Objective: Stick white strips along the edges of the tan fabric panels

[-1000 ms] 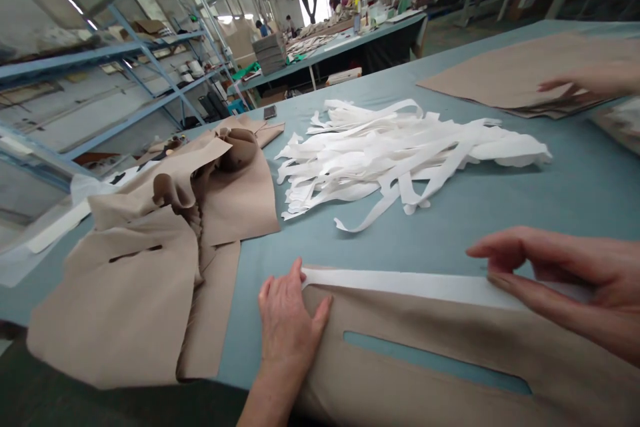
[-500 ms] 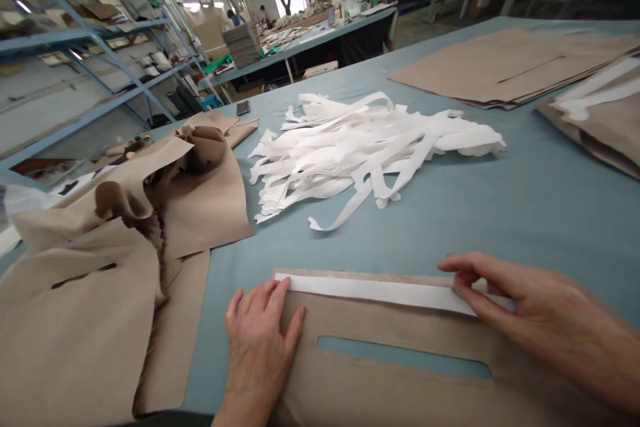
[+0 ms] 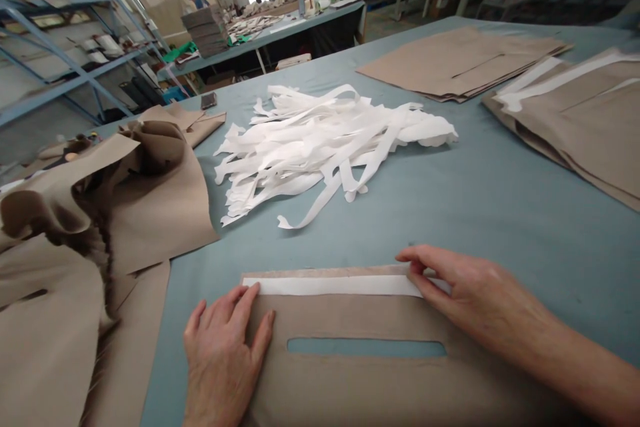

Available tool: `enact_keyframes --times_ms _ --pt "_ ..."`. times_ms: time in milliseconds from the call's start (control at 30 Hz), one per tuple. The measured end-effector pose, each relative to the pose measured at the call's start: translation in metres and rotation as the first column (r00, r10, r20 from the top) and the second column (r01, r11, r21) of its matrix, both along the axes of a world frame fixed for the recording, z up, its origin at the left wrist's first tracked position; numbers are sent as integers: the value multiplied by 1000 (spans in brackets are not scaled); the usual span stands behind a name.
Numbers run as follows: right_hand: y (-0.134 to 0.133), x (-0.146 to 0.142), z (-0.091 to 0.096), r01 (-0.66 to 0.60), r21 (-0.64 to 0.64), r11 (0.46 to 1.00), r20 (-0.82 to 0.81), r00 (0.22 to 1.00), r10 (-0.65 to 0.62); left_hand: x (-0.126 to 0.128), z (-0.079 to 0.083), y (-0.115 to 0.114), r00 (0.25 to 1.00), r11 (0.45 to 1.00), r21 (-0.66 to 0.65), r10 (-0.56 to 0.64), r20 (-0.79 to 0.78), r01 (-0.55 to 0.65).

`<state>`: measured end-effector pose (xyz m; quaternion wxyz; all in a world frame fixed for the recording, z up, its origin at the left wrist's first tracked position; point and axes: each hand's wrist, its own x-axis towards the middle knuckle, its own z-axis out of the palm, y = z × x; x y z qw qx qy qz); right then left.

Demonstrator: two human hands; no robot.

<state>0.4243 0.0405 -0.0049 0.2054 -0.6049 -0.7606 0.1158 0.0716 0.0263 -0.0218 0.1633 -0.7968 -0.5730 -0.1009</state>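
A tan fabric panel [image 3: 360, 318] with a long slot cut through it lies flat at the front of the table. Along its far edge runs a straight white fabric strip [image 3: 330, 286]. My left hand [image 3: 225, 353] rests open on the panel's left edge, its index fingertip touching the strip's left end and the thumb apart. At the other end, my right hand [image 3: 465, 290] pinches the strip between thumb and fingers, covering part of it. Beyond them lies a loose heap of white strips [image 3: 310, 147].
Crumpled tan fabric pieces [image 3: 165, 207] pile up at the left. Flat stacked tan panels [image 3: 430, 67] lie at the far right, near more panels with white strips [image 3: 595, 127]. A dark phone-like object [image 3: 209, 101] sits by the table's far edge. Blue shelving [image 3: 60, 60] stands behind.
The view has shifted, so everything sits further left. The strip's right part now lies straighter along the panel's edge, and the panel's slot appears more level. Both hands keep their places on the strip.
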Motion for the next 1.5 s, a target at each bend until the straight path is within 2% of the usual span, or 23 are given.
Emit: enact_keyframes --times_ms 300,533,933,1167,1400,1500 --pt "3 -1 -5 -15 31 999 54 998 14 -2 -1 2 999 999 22 -30 -40 31" --pt "0 -3 -5 -58 84 995 90 995 51 0 -2 3 999 999 22 -31 -13 31" --pt "-7 -3 -17 -34 34 999 178 984 27 -5 -5 1 999 999 -38 25 -26 -26" --pt "-8 0 -15 -48 68 997 121 992 39 -11 -6 2 997 993 -104 51 -51 -56" --pt "-10 3 -9 -88 185 979 81 994 74 -9 -4 1 996 995 -90 39 -82 -46" --pt "-11 3 -7 -78 188 979 61 996 68 -8 -4 1 996 996 -76 34 -80 -41"
